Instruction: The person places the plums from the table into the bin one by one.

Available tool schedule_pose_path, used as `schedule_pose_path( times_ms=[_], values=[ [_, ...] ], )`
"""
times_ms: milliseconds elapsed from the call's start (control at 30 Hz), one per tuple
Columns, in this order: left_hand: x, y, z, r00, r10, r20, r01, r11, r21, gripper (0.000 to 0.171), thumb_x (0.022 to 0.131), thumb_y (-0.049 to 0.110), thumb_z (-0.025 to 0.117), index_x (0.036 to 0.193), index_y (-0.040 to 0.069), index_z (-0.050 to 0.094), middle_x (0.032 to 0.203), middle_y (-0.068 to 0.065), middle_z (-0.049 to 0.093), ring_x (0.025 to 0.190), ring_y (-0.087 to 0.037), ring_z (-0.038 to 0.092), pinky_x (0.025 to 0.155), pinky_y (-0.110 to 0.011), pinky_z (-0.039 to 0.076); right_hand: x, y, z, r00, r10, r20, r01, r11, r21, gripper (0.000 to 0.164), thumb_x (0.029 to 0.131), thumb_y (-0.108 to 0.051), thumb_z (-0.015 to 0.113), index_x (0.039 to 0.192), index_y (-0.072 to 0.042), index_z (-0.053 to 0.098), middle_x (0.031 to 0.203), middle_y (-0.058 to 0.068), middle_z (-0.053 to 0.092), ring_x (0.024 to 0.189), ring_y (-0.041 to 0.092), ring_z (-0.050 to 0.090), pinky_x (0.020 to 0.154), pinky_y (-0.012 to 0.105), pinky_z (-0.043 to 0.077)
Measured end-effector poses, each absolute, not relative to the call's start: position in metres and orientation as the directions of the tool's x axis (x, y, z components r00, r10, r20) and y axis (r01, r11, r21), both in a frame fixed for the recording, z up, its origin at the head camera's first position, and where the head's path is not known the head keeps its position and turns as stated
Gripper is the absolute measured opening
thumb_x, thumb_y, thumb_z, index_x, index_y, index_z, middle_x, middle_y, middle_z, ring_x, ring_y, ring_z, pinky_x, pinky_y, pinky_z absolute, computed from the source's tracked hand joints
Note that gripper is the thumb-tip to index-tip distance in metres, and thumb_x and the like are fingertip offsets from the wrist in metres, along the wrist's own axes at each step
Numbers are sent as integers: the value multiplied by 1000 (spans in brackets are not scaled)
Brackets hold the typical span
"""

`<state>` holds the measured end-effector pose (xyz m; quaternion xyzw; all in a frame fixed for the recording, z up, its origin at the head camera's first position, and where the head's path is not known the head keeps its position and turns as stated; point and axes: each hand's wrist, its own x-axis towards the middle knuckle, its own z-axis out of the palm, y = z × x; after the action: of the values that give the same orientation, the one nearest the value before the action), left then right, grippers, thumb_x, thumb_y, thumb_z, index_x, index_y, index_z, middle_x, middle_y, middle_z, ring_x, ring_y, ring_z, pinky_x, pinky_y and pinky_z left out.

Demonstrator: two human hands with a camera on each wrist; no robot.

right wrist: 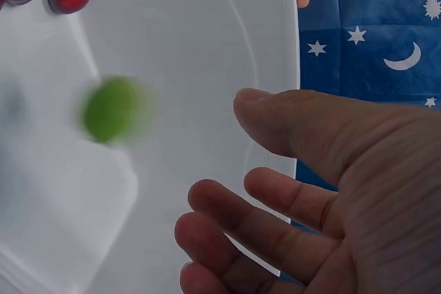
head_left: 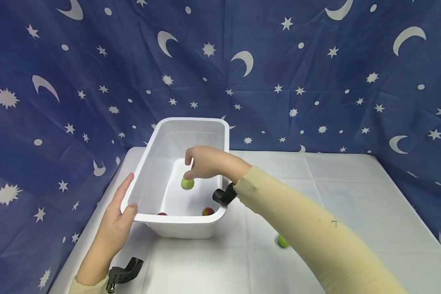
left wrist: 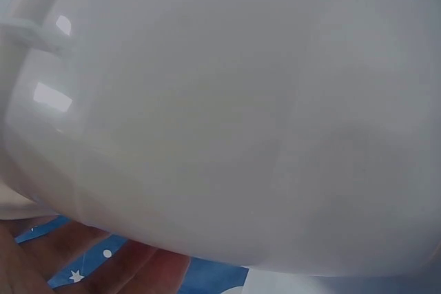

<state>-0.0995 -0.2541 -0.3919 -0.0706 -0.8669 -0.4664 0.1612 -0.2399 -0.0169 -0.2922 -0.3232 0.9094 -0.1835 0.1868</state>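
The left hand (head_left: 114, 223) grips the white tub (head_left: 176, 219), the right hand (head_left: 207, 162) slack and empty over a green fruit (head_left: 187, 184) inside: releasing, I'd say, next calling for the stray fruit (head_left: 282, 241) on the bench (head_left: 341, 192).

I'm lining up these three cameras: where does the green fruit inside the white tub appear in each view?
Head: the green fruit is left of centre, just below the right hand.
Left wrist: not in it; the tub's wall fills most of the picture.
Right wrist: the green fruit, blurred, is left of centre.
Shared landmark: the white tub, in all three views.
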Motion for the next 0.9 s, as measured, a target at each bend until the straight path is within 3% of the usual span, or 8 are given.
schedule_pose_path(
  times_ms=[367, 900],
  values=[
    [-100, -253, -391, -943, -33, 330, 255, 565, 785, 72, 92, 1, 41, 153, 36, 26, 155, -2, 29, 128, -26, 38, 97, -17, 29, -238, 4, -282, -760, -641, -109, -494, 678, -544, 34, 86, -32, 71, 113, -13, 62, 99, -1, 66, 91, 12, 60, 80, 29, 47],
    [-101, -254, -394, -944, -30, 329, 257, 560, 788, 70, 94, 2, 42, 153, 36, 26, 156, 0, 28, 129, -25, 37, 97, -17, 29, -231, 78, -285, -826, -561, 61, -457, 603, -654, 31, 87, -33, 72, 113, -18, 63, 96, -6, 66, 86, 12, 61, 75, 31, 50]
  ],
)
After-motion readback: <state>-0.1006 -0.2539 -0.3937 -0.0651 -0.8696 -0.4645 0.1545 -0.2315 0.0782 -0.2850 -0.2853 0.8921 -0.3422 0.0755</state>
